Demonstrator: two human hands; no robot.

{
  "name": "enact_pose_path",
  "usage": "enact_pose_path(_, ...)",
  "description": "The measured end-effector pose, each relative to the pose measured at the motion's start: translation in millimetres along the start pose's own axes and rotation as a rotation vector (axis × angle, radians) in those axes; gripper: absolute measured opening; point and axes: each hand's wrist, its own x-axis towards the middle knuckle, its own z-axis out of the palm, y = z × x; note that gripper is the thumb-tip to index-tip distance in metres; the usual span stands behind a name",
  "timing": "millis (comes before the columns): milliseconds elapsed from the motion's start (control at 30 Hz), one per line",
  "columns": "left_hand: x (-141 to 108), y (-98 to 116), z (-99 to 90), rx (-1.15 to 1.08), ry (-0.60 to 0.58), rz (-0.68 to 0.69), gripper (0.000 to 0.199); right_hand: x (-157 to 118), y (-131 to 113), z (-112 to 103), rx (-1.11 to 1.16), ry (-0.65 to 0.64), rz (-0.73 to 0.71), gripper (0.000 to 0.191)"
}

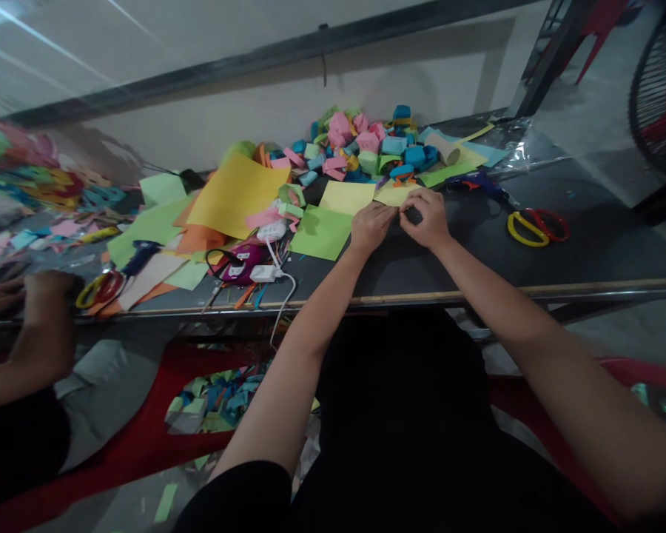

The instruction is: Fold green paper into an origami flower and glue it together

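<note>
Evidently, the work appears partway through: a pile of folded paper pieces stands shaped at 11 o'clock from the hands, while flat stock remains unshaped. The number left cannot be determined.

Left hand and right hand: narrow, fingertips close together above the desk. Whether they grip a small piece cannot be told; its axis is therefore unreadable.

Nearest stock: 2 pale yellow sheets, flat on the desk between 9 and 12 o'clock, just beyond the fingertips. The 9 o'clock sheet has its long axis along 9 to 3 o'clock. Green sheet: between 8 and 9 o'clock, nearly square, no evident direction. Scissors: 3 o'clock, set aside.
</note>
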Motion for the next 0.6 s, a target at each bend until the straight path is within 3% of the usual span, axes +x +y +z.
enact_pose_path(167,0.9,5.5,-3.0,0.007,-0.005,0.054,0.044,-0.1,-4.0,-2.5,-0.025,-0.007,-0.009,0.007)
enact_pose_path(600,-0.4,0.1,2.4,0.009,-0.027,0.033,0.033,3.9,11.9,0.4,-0.131,-0.095,-0.114,0.009)
